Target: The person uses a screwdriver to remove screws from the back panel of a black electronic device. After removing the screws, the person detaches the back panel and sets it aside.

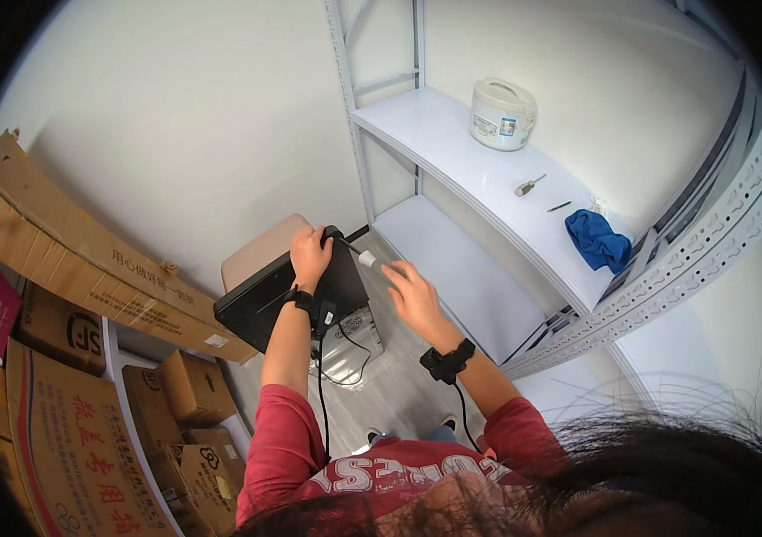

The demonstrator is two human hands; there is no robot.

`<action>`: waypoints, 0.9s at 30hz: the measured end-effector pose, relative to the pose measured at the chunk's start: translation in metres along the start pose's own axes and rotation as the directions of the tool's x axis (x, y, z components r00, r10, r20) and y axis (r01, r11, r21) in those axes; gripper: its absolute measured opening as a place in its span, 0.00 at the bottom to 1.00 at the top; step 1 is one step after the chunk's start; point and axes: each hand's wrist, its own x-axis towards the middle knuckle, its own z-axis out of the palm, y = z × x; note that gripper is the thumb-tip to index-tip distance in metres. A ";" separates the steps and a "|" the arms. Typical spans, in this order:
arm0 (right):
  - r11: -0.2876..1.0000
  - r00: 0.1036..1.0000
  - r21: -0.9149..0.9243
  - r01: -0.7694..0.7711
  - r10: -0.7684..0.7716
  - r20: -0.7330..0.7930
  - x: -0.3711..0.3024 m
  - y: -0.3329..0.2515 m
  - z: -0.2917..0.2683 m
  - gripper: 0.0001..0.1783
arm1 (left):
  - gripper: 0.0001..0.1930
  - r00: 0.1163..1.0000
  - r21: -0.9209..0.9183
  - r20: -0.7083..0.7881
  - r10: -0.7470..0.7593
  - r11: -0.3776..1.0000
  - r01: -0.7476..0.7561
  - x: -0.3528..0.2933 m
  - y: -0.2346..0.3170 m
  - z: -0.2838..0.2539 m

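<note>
A large black flat-panel device (260, 295) stands tilted in front of me, its kind not plain. My left hand (311, 258) is closed over its upper edge, beside a dark rounded part (333, 234). My right hand (412, 291) pinches the back end of a screwdriver (369, 259) with a pale handle. The screwdriver's shaft points up and left toward the rounded part; whether the tip touches a screw is too small to tell. Below the panel is a silvery metal case (349, 353), with a black cable (365, 351) hanging by it.
White shelving on the right holds a rice cooker (500, 115), another screwdriver (530, 185), a thin green stick (560, 207) and a blue cloth (597, 240). Cardboard boxes (76, 438) crowd the left side, with a long carton (103, 259) above. A pinkish chair back (260, 246) stands behind the panel.
</note>
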 end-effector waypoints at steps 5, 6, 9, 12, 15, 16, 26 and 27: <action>0.986 0.978 -0.069 0.151 -0.159 -0.135 0.001 -0.001 0.005 0.24 | 0.13 1.000 0.020 -0.016 0.015 1.000 -0.015 0.000 -0.001 0.000; 0.990 0.980 -0.064 0.123 -0.131 -0.153 0.002 -0.003 0.007 0.25 | 0.13 1.000 0.020 -0.015 0.016 1.000 -0.016 0.000 -0.001 0.001; 0.995 0.981 -0.075 0.072 -0.084 -0.174 0.002 -0.002 0.010 0.27 | 0.14 1.000 0.004 -0.010 0.006 1.000 -0.006 0.000 -0.002 0.001; 0.990 0.996 -0.127 0.054 -0.061 -0.057 -0.003 0.006 0.010 0.28 | 0.14 1.000 -0.024 -0.002 -0.016 1.000 0.016 -0.001 -0.001 0.001; 0.990 0.998 -0.138 -0.037 0.043 0.039 -0.006 0.006 0.009 0.26 | 0.14 1.000 -0.012 -0.008 -0.009 1.000 0.009 -0.002 -0.001 0.001; 0.987 0.994 -0.135 -0.082 0.091 0.057 -0.006 0.005 0.008 0.25 | 0.13 1.000 -0.004 -0.014 -0.003 1.000 0.003 -0.002 0.000 0.001; 0.986 0.998 -0.156 -0.064 0.063 -0.016 -0.008 0.001 0.015 0.25 | 0.12 1.000 -0.008 -0.023 0.015 1.000 -0.015 -0.002 0.004 -0.003; 0.984 0.999 -0.179 -0.024 0.019 -0.028 -0.008 0.002 0.014 0.26 | 0.12 1.000 -0.007 -0.023 0.017 1.000 -0.017 -0.003 0.003 -0.003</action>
